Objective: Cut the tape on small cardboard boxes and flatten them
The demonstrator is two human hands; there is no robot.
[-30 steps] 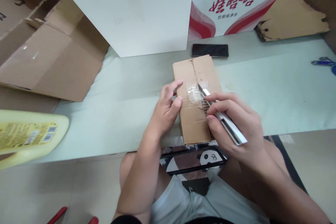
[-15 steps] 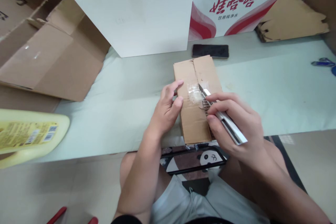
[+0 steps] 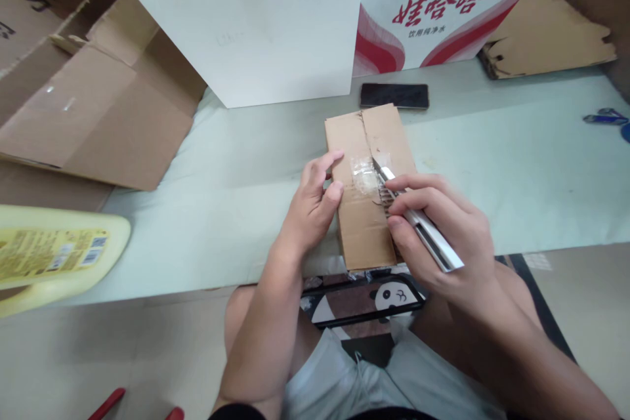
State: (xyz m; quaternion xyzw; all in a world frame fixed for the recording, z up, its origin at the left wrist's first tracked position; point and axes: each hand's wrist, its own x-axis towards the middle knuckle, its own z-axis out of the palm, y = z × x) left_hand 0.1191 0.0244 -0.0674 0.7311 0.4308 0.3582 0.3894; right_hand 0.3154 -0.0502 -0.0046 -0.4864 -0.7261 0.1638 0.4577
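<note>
Head view shows me the left hand (image 3: 315,200) half-opened against a cardboard box (image 3: 364,230) at the table's (image 3: 516,197) near edge, the right hand (image 3: 453,230) closed around a cutter (image 3: 427,235), and I judge this box light, stiff, best held by its sides.

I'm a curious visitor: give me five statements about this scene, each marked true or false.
1. The right hand holds a silver metal utility knife. True.
2. The knife's tip is at the seam of a small brown cardboard box. True.
3. The left hand is well away from the box. False: it touches the box.
4. A black rectangular phone lies beyond the box. True.
5. A pale yellow plastic bottle is right of the box. False: it is on the left.
</note>
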